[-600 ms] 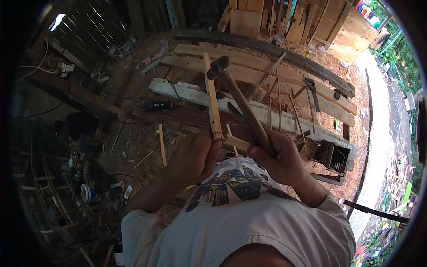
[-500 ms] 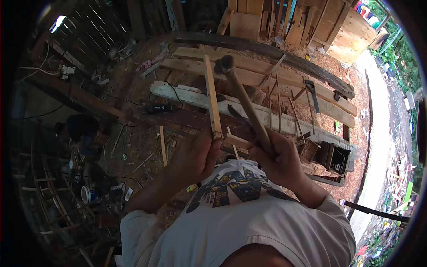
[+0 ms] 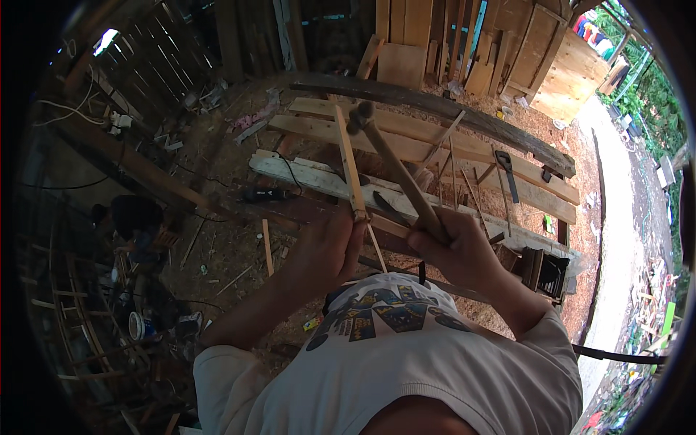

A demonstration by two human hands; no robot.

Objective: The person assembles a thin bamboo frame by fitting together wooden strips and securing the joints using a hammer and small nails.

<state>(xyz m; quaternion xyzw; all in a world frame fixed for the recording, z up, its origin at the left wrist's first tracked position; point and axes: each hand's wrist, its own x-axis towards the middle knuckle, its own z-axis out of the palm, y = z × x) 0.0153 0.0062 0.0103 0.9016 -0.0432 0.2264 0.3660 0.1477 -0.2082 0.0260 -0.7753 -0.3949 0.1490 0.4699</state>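
My left hand is closed around the near end of a long, narrow wooden strip, which points away from me. At that end it meets a short wooden crosspiece running toward my right hand, forming a corner. My right hand grips a hammer low on its wooden handle. The dark hammer head is raised beside the strip's far end. The right fingers are also close to the crosspiece; whether they hold it I cannot tell. Another thin stick slants below the corner.
Long planks lie ahead, with a hand saw and thin sticks on them. A black power tool with a cord rests at left. A co-worker crouches far left. A dark wooden box stands at right.
The view has shifted slightly. The crosspiece has turned and shows less of its face, while more of the thin stick below appears. Both hands keep their grip.
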